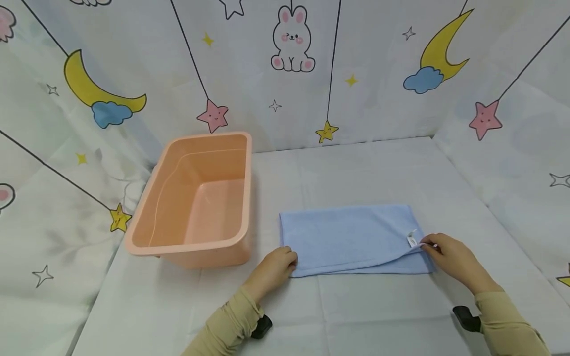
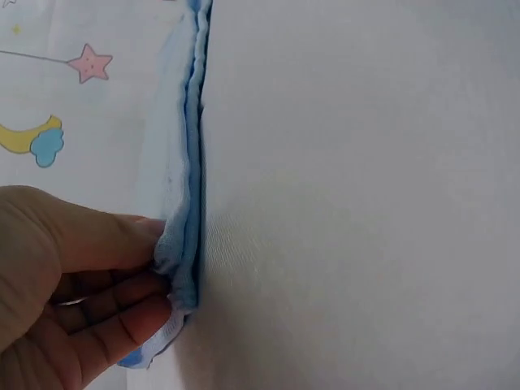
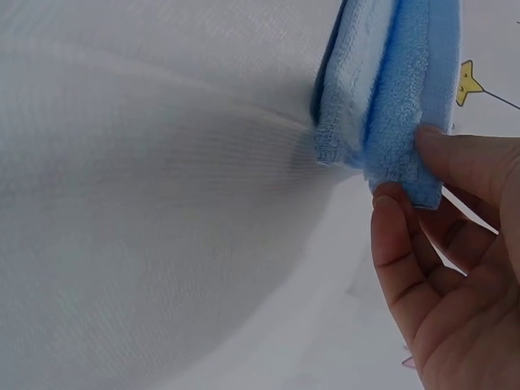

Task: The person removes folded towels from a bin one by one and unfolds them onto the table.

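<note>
A light blue towel [image 1: 347,237], folded into a wide rectangle, lies on the white-covered table. My left hand [image 1: 275,269] pinches its near left corner between thumb and fingers; in the left wrist view the layered edge of the towel [image 2: 191,162] runs up from the fingertips. At the right end, my right hand [image 1: 454,259] pinches the corner of the upper layer beside a small white label [image 1: 411,239]. That corner is raised a little, so the lower layer shows beneath it. The right wrist view shows the thumb and fingers gripping the towel's hemmed corner [image 3: 402,175].
An orange plastic basin [image 1: 189,247] with nothing visible inside stands left of the towel. White cloth printed with moons, stars and a rabbit [image 1: 292,39] hangs behind and along both sides of the table [image 1: 338,311]. Black straps or mounts [image 1: 466,319] show near the wrists.
</note>
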Motion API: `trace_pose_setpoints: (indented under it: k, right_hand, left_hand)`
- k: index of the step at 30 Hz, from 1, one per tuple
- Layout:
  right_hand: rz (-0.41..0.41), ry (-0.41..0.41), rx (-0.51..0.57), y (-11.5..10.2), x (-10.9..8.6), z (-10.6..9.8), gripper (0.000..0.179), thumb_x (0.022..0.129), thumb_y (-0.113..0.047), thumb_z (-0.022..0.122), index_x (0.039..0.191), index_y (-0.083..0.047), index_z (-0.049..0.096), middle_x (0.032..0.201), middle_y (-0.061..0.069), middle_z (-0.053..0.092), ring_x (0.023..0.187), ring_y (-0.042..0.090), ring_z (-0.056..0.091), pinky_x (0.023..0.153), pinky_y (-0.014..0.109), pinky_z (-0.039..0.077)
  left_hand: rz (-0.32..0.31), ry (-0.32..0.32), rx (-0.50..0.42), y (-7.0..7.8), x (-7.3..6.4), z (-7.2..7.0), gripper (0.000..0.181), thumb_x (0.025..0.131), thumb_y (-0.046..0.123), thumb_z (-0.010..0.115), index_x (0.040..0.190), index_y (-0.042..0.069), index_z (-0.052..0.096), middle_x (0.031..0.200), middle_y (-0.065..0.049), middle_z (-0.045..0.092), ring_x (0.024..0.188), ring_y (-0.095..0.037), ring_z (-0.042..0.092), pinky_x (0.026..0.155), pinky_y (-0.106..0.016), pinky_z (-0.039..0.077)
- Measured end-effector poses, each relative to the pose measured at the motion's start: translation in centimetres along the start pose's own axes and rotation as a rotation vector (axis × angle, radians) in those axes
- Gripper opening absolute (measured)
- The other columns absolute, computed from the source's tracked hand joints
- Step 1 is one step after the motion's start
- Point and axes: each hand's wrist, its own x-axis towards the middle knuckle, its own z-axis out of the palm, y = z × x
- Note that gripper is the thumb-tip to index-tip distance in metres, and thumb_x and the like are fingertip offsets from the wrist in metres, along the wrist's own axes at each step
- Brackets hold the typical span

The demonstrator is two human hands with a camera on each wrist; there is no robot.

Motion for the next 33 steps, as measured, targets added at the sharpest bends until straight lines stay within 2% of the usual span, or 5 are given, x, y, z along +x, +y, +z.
trace_pose_setpoints:
  k: [8,13,21,27,33]
  right_hand:
    - [-0.055,0.076,-0.026,0.0,0.3,-0.6,0.006,0.084,-0.007,0.065,0.089,-0.006,0.067,0.079,0.003,0.064,0.063,-0.002,0.041,0.054,0.023,0.036]
    - [-0.066,0.075,-0.015,0.0,0.8,-1.0,0.007,0.086,-0.008,0.063,0.091,-0.005,0.067,0.079,0.002,0.064,0.063,-0.002,0.04,0.053,0.023,0.035]
    - [-0.029,0.144,-0.011,-0.5,2.3,-1.4,0.014,0.088,-0.011,0.062,0.094,0.0,0.067,0.081,0.013,0.051,0.065,0.015,0.043,0.053,0.025,0.034]
    - [0.082,0.22,0.017,-1.2,3.9,-2.3,0.025,0.092,-0.022,0.056,0.104,-0.002,0.065,0.061,0.004,0.047,0.046,0.011,0.032,0.042,0.025,0.025]
    - [0.185,0.251,0.115,-1.4,5.7,-3.2,0.035,0.095,-0.028,0.051,0.11,0.001,0.063,0.064,0.012,0.063,0.043,-0.002,0.043,0.043,0.023,0.033]
  left_hand:
    - [0.08,0.059,-0.021,-0.2,-0.2,-0.2,0.023,0.07,-0.01,0.062,0.085,0.009,0.064,0.084,-0.001,0.06,0.079,-0.015,0.057,0.072,-0.024,0.048]
    - [0.077,0.156,-0.066,-0.2,0.0,-0.6,0.013,0.074,0.005,0.073,0.082,0.011,0.065,0.082,0.002,0.058,0.078,-0.012,0.054,0.07,-0.022,0.046]
    - [-0.229,0.367,-0.21,-0.5,1.3,-2.0,0.008,0.08,0.019,0.072,0.085,0.013,0.069,0.069,0.002,0.051,0.06,-0.007,0.046,0.053,-0.017,0.037]
    - [-0.504,0.38,-0.629,-1.2,3.6,-3.3,0.013,0.087,0.024,0.064,0.096,0.014,0.068,0.054,-0.001,0.06,0.048,-0.009,0.055,0.048,-0.02,0.044]
    - [-0.575,0.396,-0.954,-2.0,6.7,-3.5,0.018,0.092,0.022,0.058,0.103,0.008,0.06,0.077,-0.016,0.072,0.062,-0.017,0.069,0.062,-0.029,0.056]
